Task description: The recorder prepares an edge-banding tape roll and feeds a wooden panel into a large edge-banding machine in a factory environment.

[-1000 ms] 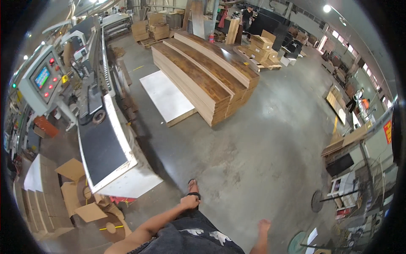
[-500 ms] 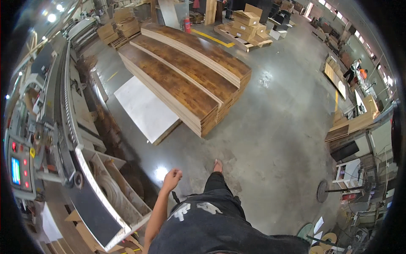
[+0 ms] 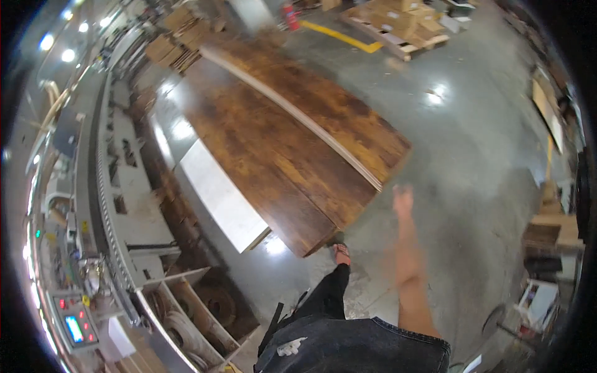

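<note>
The person's right hand (image 3: 403, 196) swings out in front at the end of a bare forearm, blurred by motion. It hangs in the air above the grey concrete floor (image 3: 472, 155), just beside the near right corner of the stack of dark brown wood panels (image 3: 292, 149). The grip looks loose and holds nothing, though the blur hides how far the fingers are spread. The left hand is out of view.

The stack of panels lies flat on the floor ahead, running from the upper left toward the lower right. A pale board edge (image 3: 298, 115) runs along its length and splits it into 2 levels. A white sheet (image 3: 221, 199) lies low against the stack's left side. The person's sandalled foot (image 3: 341, 252) stands at the stack's nearest corner, below it a leg in dark trousers.

To the left a long grey machine (image 3: 118, 186) runs along the frame, with a control panel (image 3: 74, 323) carrying a small lit screen and red buttons at its near end. Open bins (image 3: 199, 311) beside the machine hold coiled rolls. Far off, cardboard boxes on a pallet (image 3: 404, 25) sit beyond a yellow floor line (image 3: 342, 37).
</note>
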The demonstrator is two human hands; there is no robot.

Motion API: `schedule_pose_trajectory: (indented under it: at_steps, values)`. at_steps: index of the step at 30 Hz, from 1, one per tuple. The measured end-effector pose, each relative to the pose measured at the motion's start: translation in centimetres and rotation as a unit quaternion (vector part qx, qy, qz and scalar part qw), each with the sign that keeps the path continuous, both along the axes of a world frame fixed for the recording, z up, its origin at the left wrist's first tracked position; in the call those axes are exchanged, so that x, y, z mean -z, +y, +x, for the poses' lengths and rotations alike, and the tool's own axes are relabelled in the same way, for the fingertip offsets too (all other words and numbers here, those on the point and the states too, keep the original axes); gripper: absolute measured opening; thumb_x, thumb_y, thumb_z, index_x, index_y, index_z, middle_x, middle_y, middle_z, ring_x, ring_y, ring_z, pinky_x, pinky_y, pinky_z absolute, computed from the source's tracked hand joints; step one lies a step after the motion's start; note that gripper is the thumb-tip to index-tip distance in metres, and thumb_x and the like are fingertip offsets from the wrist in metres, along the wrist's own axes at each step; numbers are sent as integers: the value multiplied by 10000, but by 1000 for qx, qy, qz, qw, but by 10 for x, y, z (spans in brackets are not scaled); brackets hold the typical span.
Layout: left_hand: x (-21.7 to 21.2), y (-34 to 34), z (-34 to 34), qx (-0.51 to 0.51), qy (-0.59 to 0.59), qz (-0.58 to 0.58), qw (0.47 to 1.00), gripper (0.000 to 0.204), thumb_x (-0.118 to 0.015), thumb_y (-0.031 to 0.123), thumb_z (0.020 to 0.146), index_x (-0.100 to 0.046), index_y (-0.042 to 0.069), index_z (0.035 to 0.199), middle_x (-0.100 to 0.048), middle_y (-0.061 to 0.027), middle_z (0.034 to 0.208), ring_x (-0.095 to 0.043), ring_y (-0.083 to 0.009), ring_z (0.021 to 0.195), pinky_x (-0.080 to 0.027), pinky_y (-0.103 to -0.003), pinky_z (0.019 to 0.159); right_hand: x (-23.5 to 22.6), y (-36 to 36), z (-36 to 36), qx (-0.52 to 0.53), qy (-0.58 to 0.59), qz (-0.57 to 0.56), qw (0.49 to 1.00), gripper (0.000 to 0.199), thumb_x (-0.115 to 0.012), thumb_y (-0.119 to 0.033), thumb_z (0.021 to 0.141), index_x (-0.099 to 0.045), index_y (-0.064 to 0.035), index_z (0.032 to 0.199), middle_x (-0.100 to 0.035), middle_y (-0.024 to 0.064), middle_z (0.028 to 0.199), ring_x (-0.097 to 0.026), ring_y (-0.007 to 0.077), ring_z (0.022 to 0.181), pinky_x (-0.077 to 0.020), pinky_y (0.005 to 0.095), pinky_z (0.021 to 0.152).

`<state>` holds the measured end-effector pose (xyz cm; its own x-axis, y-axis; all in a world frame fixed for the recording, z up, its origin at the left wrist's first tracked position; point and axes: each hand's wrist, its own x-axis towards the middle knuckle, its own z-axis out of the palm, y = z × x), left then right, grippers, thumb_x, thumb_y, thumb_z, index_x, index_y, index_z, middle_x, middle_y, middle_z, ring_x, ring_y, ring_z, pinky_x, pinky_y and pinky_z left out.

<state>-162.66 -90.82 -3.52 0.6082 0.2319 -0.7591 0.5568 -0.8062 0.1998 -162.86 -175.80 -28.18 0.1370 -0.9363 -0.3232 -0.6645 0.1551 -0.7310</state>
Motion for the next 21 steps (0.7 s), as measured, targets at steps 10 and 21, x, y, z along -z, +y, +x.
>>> schedule_pose_trajectory:
  at_steps: [10,21]
  values:
    - [-21,-97,-53,-133,39,8,990,266,-537,306,975,-603,53,1024,-641,-84,873,-618,-213,809,-512,-369,688,-99,-203,16,19,263,39,964,905,-698,-555,816,-239,-213,1516,-305,241,1470,-380,415,1338,-428,529,1024]
    - [68,-31,-82,-32,15,-79,996,308,-516,338,985,-616,66,1089,-682,-97,986,-645,-226,937,-530,-392,758,-10,11,16,153,-115,85,978,750,-761,-112,822,-281,-51,1395,-476,251,1331,-592,444,1085,-483,607,928]
